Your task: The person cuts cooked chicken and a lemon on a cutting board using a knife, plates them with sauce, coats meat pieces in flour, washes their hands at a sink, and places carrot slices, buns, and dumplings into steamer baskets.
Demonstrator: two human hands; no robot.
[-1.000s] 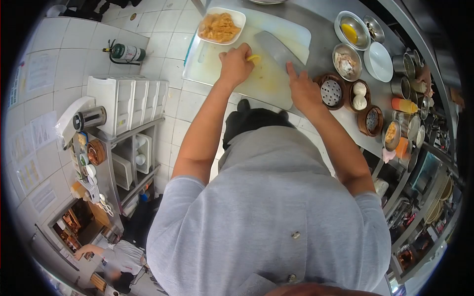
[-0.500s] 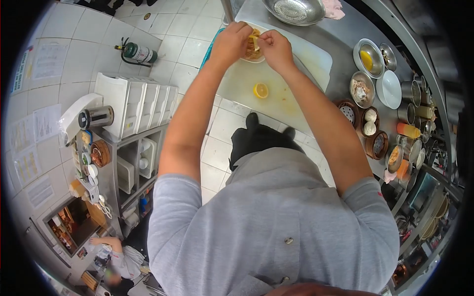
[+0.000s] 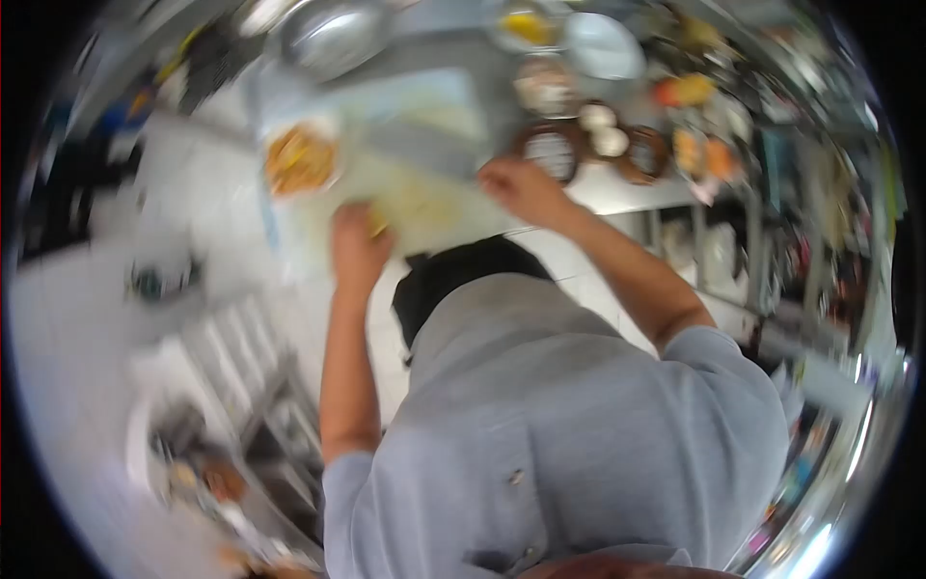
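My left hand [image 3: 359,243] is closed around a yellow lemon half [image 3: 377,220], low on the cutting board [image 3: 318,217]. Its cut side is blurred. My right hand [image 3: 521,188] is closed at the board's right edge, at the near end of a wide grey knife blade [image 3: 420,150]. The grip covers the handle, and the blade points left across the board. On the board's left side sits a white bowl of orange-brown food [image 3: 301,159] with yellow bits on top, apart from both hands.
A large metal bowl [image 3: 333,39] stands beyond the board. To the right are a white bowl [image 3: 605,46], a bowl with something yellow [image 3: 528,27], brown steamers [image 3: 644,154] and white buns [image 3: 606,135]. White stacked bins [image 3: 231,338] stand at the lower left.
The view has swung. Both hands have left the food bowl and moved apart: my left now grips the lemon half, my right is at the knife's handle end.
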